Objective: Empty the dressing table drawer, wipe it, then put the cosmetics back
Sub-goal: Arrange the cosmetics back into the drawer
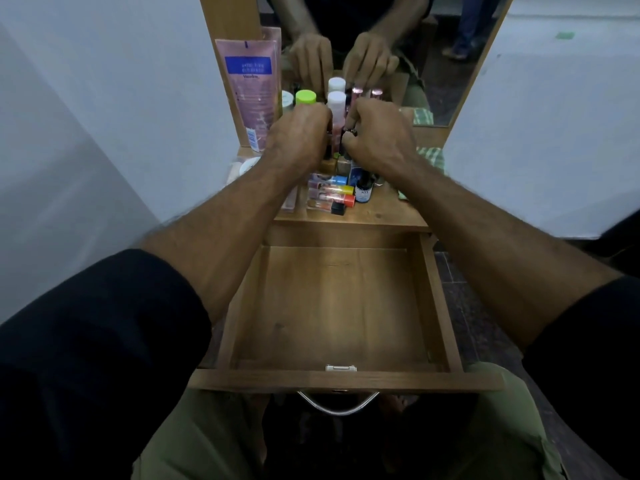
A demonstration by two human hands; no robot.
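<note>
left hand [298, 133] curled round upright cosmetic bottles [336, 109] | right hand [379, 136] pinching small dark bottle [346, 135] | pulled-out wooden drawer [332, 306] at 6 o'clock, well apart

Drawer [332, 306] pulled out toward the near side, below the front edge of the tabletop [381, 213]; its handle [337, 405] hangs on the near face. Mirror [381, 46] stands at the far edge of the tabletop. Tall tube [251, 88] leans upright at far left, against the mirror frame. Cluster of upright bottles [336, 102] mid-table, just before the mirror. Left hand [298, 136] and right hand [377, 140] sit side by side among them. Nearer, small tubes [329, 190] lie flat in a row; a small bottle [363, 190] stands just right of them. Folded cloth [431, 157] at right edge.
</note>
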